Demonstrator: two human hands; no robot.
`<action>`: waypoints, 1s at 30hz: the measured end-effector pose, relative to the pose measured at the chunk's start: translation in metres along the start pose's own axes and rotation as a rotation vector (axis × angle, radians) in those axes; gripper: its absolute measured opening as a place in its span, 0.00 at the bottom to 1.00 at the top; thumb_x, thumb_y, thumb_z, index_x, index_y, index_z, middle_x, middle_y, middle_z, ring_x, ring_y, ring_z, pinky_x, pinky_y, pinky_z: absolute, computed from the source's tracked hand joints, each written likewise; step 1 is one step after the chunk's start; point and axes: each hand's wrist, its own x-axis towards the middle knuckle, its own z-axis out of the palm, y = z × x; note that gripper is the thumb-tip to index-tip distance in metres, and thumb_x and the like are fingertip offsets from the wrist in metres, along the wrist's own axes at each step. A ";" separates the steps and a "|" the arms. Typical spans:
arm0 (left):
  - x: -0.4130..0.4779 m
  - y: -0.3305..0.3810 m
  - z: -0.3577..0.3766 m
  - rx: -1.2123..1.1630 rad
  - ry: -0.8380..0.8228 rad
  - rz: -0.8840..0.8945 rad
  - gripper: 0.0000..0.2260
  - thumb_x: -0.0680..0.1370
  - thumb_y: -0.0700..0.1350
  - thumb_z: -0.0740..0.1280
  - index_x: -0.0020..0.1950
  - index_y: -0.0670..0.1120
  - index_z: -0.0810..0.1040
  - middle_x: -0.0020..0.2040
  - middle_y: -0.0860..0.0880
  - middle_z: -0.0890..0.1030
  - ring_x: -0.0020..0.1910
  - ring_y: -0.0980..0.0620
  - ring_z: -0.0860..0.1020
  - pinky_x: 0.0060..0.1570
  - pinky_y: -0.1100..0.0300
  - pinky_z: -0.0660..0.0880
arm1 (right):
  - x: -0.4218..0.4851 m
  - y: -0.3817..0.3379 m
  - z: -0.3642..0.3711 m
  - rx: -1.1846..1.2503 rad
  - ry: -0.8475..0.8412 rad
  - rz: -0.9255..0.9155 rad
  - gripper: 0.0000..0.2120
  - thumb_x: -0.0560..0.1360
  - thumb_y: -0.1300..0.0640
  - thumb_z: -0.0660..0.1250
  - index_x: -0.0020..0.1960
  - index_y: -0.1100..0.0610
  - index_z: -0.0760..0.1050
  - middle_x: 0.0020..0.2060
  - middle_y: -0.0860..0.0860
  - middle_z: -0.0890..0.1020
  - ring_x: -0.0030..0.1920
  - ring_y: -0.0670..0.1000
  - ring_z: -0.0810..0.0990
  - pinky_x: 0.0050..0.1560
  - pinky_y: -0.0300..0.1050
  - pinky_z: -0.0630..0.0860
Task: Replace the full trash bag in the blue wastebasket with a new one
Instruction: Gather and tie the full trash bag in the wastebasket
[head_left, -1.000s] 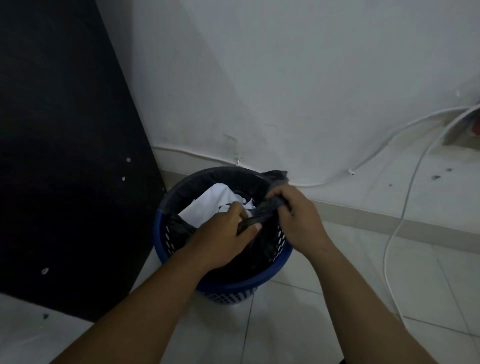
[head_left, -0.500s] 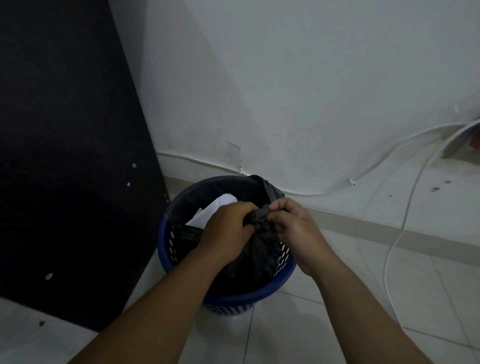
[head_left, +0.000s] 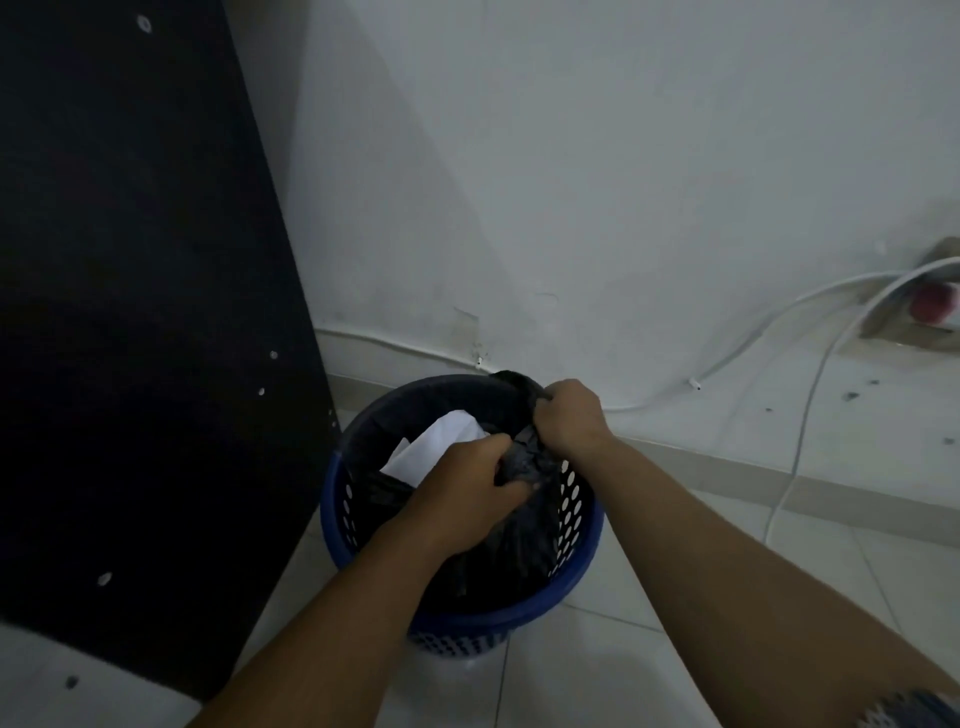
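A blue perforated wastebasket (head_left: 571, 582) stands on the tiled floor by the wall. A black trash bag (head_left: 514, 540) lines it, with white paper (head_left: 441, 447) showing inside at the left. My left hand (head_left: 467, 493) grips gathered bag plastic over the middle of the basket. My right hand (head_left: 569, 415) is closed on the bag's edge at the far right rim. The bunched plastic stretches between the two hands. The bag's far and left edge still drapes over the rim.
A dark board (head_left: 130, 312) leans upright just left of the basket. The white wall (head_left: 571, 182) rises right behind it. White cables (head_left: 789, 415) trail along the wall base and across the floor at the right. A reddish object (head_left: 935, 312) lies at the far right edge.
My right hand has moved back and up to the far right rim while my left stays over the middle, so the gathered plastic is now pulled apart between them.
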 end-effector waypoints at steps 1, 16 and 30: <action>0.000 -0.001 -0.002 -0.005 0.003 0.008 0.09 0.78 0.47 0.69 0.45 0.42 0.77 0.40 0.46 0.81 0.38 0.53 0.78 0.43 0.54 0.77 | 0.002 -0.002 -0.001 -0.003 0.038 -0.049 0.10 0.78 0.63 0.60 0.41 0.64 0.75 0.42 0.62 0.80 0.46 0.58 0.78 0.41 0.42 0.67; 0.017 -0.006 -0.034 -0.007 0.104 -0.053 0.43 0.73 0.41 0.71 0.78 0.64 0.49 0.45 0.52 0.82 0.43 0.52 0.81 0.46 0.53 0.80 | -0.055 -0.026 -0.055 0.269 -0.497 -0.429 0.12 0.81 0.56 0.63 0.43 0.53 0.82 0.37 0.48 0.85 0.37 0.45 0.82 0.41 0.39 0.77; 0.014 -0.004 -0.023 0.100 0.241 -0.062 0.12 0.75 0.41 0.68 0.35 0.35 0.73 0.35 0.40 0.77 0.33 0.47 0.74 0.35 0.50 0.73 | -0.006 -0.025 -0.036 0.205 -0.383 -0.056 0.25 0.79 0.40 0.61 0.48 0.64 0.78 0.42 0.57 0.83 0.41 0.54 0.82 0.46 0.47 0.80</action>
